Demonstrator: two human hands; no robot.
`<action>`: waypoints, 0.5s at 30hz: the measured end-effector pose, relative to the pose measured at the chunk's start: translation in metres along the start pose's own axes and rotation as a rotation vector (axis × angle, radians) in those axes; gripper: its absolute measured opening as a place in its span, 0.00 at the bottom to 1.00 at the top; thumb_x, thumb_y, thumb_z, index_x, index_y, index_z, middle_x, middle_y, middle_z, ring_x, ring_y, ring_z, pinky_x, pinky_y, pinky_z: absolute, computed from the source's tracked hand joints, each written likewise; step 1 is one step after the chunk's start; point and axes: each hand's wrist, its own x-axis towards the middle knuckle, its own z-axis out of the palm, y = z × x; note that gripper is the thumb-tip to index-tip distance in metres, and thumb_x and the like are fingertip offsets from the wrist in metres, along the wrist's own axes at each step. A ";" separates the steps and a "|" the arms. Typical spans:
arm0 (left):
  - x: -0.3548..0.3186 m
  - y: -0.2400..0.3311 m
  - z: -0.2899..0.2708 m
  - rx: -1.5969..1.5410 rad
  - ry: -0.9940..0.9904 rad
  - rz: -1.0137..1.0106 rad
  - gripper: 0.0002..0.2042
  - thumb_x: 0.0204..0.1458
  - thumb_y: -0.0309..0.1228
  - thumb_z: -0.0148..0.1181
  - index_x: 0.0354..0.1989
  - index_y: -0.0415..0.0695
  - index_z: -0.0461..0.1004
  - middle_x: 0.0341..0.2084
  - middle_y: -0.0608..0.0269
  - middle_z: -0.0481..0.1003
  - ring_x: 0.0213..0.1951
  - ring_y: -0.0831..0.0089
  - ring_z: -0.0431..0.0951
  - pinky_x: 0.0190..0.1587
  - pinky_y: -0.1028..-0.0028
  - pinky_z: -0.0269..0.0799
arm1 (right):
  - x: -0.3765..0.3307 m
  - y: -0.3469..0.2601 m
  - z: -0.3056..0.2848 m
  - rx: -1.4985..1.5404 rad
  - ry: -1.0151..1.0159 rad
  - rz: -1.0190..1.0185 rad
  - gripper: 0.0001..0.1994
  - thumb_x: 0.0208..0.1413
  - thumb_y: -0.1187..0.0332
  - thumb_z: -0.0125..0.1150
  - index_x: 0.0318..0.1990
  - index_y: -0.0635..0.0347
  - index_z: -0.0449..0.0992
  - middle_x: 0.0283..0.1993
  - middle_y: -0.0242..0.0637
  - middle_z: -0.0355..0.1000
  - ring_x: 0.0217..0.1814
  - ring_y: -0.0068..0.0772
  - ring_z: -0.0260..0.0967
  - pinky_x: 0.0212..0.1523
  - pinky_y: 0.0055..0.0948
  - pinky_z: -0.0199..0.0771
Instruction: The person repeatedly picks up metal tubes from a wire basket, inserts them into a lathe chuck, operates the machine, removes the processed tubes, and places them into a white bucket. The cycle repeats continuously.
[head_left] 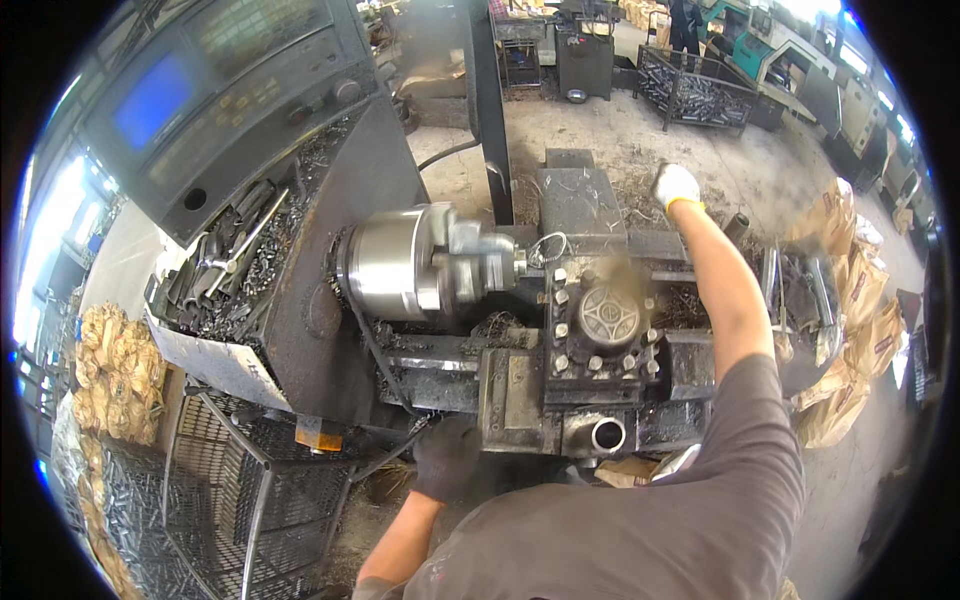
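Observation:
My left hand [447,460], in a dark glove, is low at the near side of a metal lathe, beside the end of a dark rod [380,463]. Its fingers merge with the dark background. Far across the machine my right hand [677,187], in a white glove with a yellow cuff, is closed; whatever it may grip is hidden. Left of centre is the shiny lathe chuck [385,262], its jaws [470,262] blurred around a small metal workpiece [519,262]. To its right stands the square tool post [610,317], ringed with bolts. A hollow metal cylinder [606,435] sticks out towards me.
A control cabinet [230,100] with a blue screen rises at the left, above a tray of tools and metal chips [235,255]. Wire mesh cages [255,500] stand lower left. Brown sacks [860,310] line the right. A parts bin [700,90] stands far back.

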 end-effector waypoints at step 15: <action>0.062 0.030 0.013 -0.079 0.048 0.274 0.16 0.57 0.34 0.64 0.54 0.47 0.76 0.51 0.53 0.80 0.46 0.49 0.84 0.50 0.50 0.80 | 0.031 -0.062 -0.017 -0.042 0.148 -0.231 0.15 0.58 0.62 0.61 0.44 0.58 0.89 0.45 0.50 0.85 0.47 0.51 0.85 0.51 0.43 0.84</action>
